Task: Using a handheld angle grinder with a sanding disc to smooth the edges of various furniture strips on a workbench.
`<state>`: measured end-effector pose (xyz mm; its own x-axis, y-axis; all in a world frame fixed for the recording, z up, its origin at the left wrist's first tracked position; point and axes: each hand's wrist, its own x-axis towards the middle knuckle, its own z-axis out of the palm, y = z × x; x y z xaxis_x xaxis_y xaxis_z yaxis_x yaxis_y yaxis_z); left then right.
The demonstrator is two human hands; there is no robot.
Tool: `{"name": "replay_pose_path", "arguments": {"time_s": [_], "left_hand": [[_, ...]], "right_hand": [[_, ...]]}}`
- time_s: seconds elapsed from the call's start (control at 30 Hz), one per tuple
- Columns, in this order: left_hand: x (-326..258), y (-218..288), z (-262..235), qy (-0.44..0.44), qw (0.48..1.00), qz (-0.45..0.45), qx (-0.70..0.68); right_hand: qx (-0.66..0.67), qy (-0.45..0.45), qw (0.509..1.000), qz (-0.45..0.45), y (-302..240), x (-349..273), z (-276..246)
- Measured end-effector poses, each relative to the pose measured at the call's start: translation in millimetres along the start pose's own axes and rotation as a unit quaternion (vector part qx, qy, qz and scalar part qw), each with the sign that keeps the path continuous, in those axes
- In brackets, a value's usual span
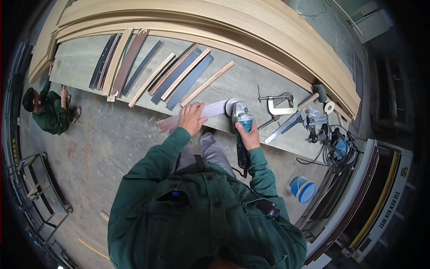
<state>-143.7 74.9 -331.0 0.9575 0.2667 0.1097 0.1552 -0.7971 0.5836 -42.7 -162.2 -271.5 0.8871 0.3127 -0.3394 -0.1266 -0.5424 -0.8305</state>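
My left hand (191,117) presses flat on a long grey-brown wooden strip (215,109) that lies along the near edge of the workbench (80,62). My right hand (247,136) grips the body of a teal and grey angle grinder (240,115). Its round disc (230,106) rests on the right end of the strip. The grinder's cord hangs down toward my green jacket.
Several dark and pale wooden strips (148,67) lie fanned on the bench. Long curved boards (251,31) are stacked behind. A clamp (280,103), hammer (313,95), tape roll (329,107) and power tools (333,143) lie right. Blue bucket (301,188) on floor. Another person (47,110) crouches far left.
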Motion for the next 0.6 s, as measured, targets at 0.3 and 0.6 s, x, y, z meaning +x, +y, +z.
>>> {"name": "replay_pose_path", "arguments": {"time_s": [0.3,0.6], "left_hand": [[-0.3,-3.3,1.7,-0.019,1.0,0.001,0.01],[1.1,-2.9,-0.8,-0.03,1.0,-0.006,0.006]], "right_hand": [[-0.006,0.036,0.999,0.008,3.8,3.7,-2.0],[-0.045,0.013,0.999,0.013,6.0,-5.9,4.3]]}}
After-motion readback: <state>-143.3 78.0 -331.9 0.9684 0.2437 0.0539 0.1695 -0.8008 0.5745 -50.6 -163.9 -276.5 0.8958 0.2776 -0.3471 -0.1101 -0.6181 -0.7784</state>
